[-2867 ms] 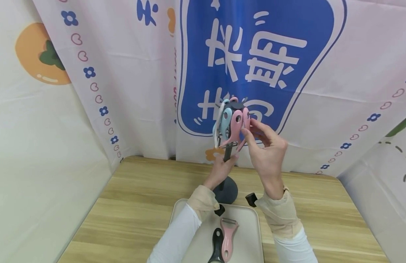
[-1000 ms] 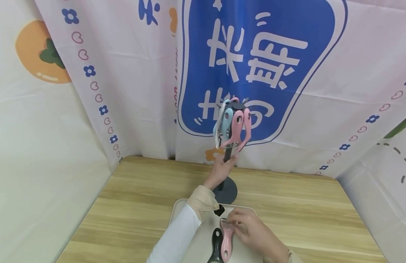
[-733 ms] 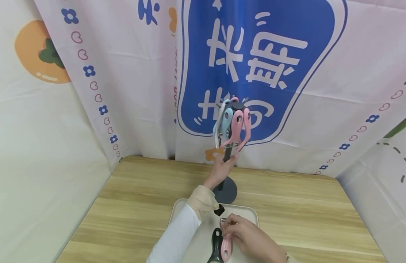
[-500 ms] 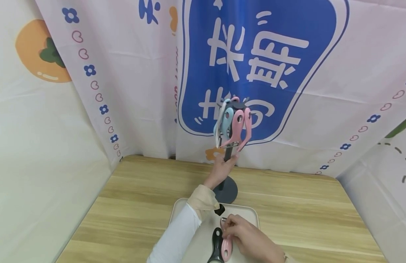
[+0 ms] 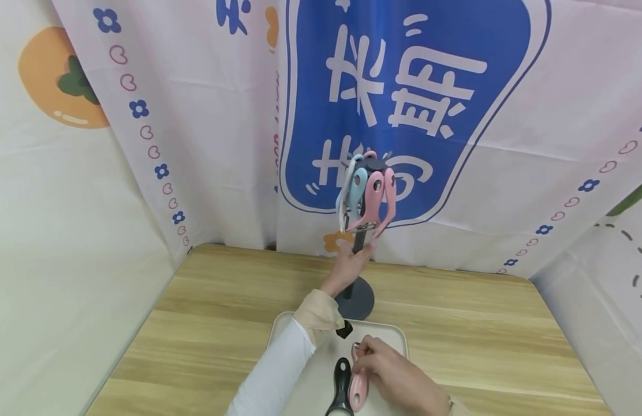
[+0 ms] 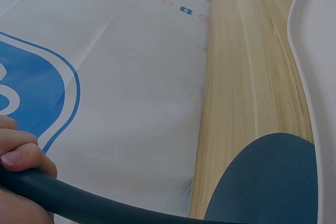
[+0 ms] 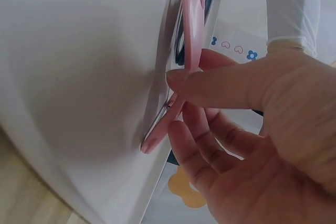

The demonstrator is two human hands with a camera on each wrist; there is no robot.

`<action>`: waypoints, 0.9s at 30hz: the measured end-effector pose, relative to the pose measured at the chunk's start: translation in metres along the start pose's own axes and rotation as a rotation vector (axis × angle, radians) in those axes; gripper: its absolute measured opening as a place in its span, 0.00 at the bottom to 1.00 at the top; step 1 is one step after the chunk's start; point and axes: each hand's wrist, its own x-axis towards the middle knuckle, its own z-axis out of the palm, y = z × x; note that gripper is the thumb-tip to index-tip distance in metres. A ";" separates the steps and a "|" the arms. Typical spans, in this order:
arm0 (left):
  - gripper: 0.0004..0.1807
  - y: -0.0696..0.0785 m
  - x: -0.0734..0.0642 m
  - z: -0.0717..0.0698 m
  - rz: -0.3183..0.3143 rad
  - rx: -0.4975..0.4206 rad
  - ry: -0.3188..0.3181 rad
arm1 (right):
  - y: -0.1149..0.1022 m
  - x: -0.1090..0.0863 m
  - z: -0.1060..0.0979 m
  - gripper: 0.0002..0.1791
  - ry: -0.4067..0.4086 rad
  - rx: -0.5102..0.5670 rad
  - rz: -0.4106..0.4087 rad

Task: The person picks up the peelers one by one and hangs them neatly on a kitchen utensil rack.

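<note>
My left hand (image 5: 348,266) grips the dark pole (image 6: 94,203) of an upright rack, just below the hanging peelers. From the rack's top hooks hang pink peelers (image 5: 374,196), a light blue peeler (image 5: 358,188) and a white one (image 5: 343,202). Over the tray, my right hand (image 5: 391,370) pinches a pink peeler (image 7: 193,19) near its head, between thumb and fingers. In the head view the fingers partly cover this peeler's head. Beside it on the tray lies a black peeler (image 5: 342,378), its lower end cut off by the frame.
A beige tray (image 5: 284,329) lies on the wooden table (image 5: 196,329). The rack's round dark base (image 5: 359,303) stands at the tray's far edge. A printed cloth (image 5: 238,144) hangs directly behind the table. A small black piece (image 5: 344,329) sits at the left cuff.
My right hand has left the hanging peelers, come down to the tray and taken hold of the pink peeler, which is now slightly turned. My left hand stays on the pole.
</note>
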 end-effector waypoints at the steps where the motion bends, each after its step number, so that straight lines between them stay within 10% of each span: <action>1: 0.30 0.001 0.000 0.000 0.000 0.004 0.000 | 0.000 0.000 0.000 0.13 -0.002 -0.002 0.003; 27: 0.30 -0.002 0.001 0.001 0.012 -0.001 0.001 | 0.012 -0.013 -0.018 0.15 -0.027 0.052 0.107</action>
